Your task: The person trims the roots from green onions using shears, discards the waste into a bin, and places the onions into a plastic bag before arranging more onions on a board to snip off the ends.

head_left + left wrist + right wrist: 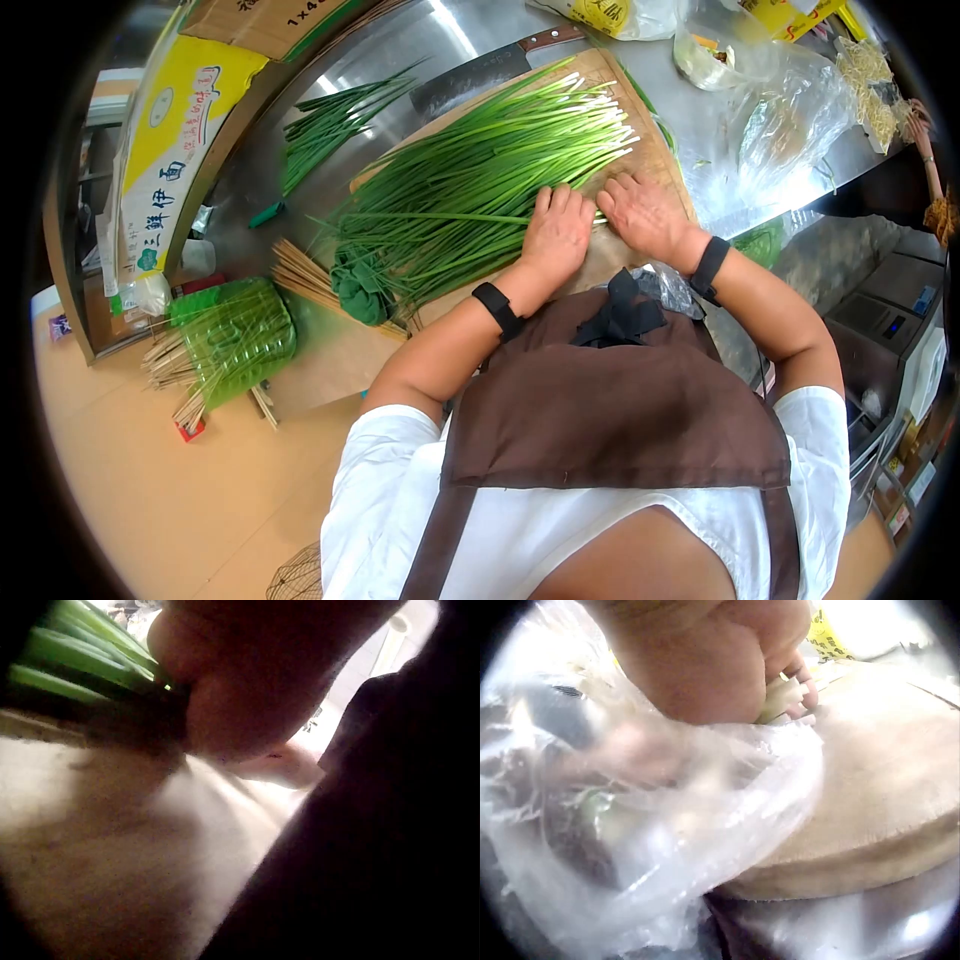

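Observation:
A large heap of garlic chives (470, 170) lies across a wooden cutting board (665, 165), its white ends to the right. My left hand (560, 232) rests at the heap's near edge with fingers bent over the stalks; in the left wrist view, green chives (71, 664) run in under the shadowed hand. Beside it, my right hand (650, 215) grips white chive ends (782, 701), which poke out between curled fingers in the right wrist view. Crumpled clear plastic (727, 802) hangs just below that hand.
A cleaver (470, 85) lies behind the board, near a smaller chive bunch (335, 125). Bamboo skewers (305, 275) and a green cloth (360, 285) sit at the left corner. Further left is a green plastic basket (240, 335); plastic bags (790, 125) occupy the right counter.

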`<state>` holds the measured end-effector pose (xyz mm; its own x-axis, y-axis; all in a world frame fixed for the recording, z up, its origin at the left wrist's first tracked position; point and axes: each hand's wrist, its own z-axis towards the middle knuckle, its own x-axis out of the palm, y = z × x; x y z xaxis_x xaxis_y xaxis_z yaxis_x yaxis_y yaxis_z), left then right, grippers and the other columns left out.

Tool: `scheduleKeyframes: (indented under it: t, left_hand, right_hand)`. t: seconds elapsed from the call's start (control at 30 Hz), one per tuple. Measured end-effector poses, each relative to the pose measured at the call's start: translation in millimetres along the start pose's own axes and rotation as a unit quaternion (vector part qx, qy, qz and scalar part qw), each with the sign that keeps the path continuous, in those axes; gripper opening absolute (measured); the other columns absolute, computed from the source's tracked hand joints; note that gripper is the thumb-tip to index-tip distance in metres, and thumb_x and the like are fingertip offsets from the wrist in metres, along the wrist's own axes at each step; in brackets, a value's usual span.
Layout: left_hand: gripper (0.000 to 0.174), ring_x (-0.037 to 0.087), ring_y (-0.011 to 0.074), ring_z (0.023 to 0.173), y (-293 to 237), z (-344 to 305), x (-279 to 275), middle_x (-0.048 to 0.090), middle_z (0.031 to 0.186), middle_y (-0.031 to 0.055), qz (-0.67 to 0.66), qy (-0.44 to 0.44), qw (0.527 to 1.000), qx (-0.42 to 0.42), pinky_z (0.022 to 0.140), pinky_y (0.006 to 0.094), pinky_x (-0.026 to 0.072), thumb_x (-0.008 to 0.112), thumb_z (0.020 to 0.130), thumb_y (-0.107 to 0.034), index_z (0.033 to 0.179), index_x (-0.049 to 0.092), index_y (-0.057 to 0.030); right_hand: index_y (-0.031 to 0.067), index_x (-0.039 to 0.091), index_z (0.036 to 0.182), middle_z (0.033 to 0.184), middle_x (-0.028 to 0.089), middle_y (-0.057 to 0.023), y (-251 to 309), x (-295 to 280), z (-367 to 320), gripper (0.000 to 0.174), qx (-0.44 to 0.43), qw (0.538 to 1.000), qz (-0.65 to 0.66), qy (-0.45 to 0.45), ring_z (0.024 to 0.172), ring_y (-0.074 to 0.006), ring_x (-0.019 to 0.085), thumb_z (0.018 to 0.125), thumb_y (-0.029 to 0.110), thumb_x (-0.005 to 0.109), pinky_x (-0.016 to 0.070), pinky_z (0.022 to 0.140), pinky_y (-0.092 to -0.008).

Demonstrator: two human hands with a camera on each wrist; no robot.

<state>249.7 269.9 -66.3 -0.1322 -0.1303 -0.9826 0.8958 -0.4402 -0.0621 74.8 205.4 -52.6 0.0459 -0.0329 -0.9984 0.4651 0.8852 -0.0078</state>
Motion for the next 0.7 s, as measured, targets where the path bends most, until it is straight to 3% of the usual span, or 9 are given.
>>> scheduleKeyframes:
  t: [0.13,0.23,0.33,0.43,0.47,0.7]
  left_hand:
    - [0.012,0.05,0.0271,0.092,-3.0,-4.1,-7.3,0.054,0.087,0.0106,-0.042,-0.04,0.998,-0.002,0.087,0.0389,0.038,0.052,0.078,-0.01,0.089,0.054,-0.0047]
    - [0.013,0.051,0.0272,0.086,-3.5,-12.6,-14.1,0.053,0.084,0.0103,-0.048,0.024,0.999,0.006,0.085,0.0382,0.039,0.051,0.078,-0.009,0.09,0.053,-0.0036]
    - [0.014,0.051,0.0276,0.084,-1.0,-18.7,-12.4,0.053,0.082,0.0102,-0.06,-0.001,0.998,0.02,0.085,0.0383,0.0394,0.052,0.077,-0.008,0.091,0.052,-0.0034]
    - [0.017,0.051,0.0281,0.086,-0.4,-19.8,-11.4,0.053,0.083,0.0105,-0.065,-0.005,0.998,0.026,0.087,0.0392,0.039,0.053,0.077,-0.007,0.093,0.052,-0.0032]
    - [0.018,0.051,0.0282,0.086,-0.9,-21.0,-11.3,0.053,0.084,0.0106,-0.068,-0.005,0.997,0.028,0.087,0.0395,0.0388,0.053,0.076,-0.007,0.094,0.053,-0.0031]
    - [0.022,0.05,0.0293,0.098,-3.0,-22.9,-9.7,0.053,0.095,0.0123,-0.068,0.014,0.998,0.013,0.094,0.0417,0.037,0.053,0.077,-0.008,0.098,0.055,-0.0026]
  right_hand:
    - [0.005,0.055,0.092,0.087,0.058,-0.0099,2.6,-3.9,-7.3,0.014,0.006,0.995,0.1,-0.005,0.086,-0.0251,0.058,0.083,0.016,0.055,0.044,0.081,-0.0367]
    - [0.0026,0.056,0.094,0.086,0.057,-0.0128,-4.8,-15.1,-13.9,0.02,-0.02,0.959,0.275,-0.063,0.084,-0.0302,0.058,0.081,0.017,0.063,0.0455,0.078,-0.0397]
    - [0.003,0.059,0.092,0.086,0.057,-0.0136,-14.5,-29.8,-15.4,0.022,0.108,0.886,0.448,-0.057,0.083,-0.0336,0.057,0.078,0.016,0.069,0.0457,0.073,-0.0418]
    - [0.003,0.06,0.086,0.086,0.057,-0.0133,-26.4,-8.5,-12.4,0.016,0.103,0.931,0.329,-0.117,0.082,-0.0345,0.056,0.076,0.011,0.069,0.045,0.069,-0.0437]
    - [0.004,0.061,0.082,0.084,0.055,-0.012,-27.4,-1.7,-11.7,0.012,0.05,0.935,0.321,-0.144,0.082,-0.0334,0.056,0.076,0.01,0.068,0.0446,0.07,-0.0418]
    - [0.0046,0.059,0.08,0.084,0.054,-0.0096,-26.0,1.5,-10.4,0.006,0.03,0.963,0.241,-0.119,0.085,-0.0291,0.055,0.077,0.009,0.063,0.0432,0.074,-0.0393]
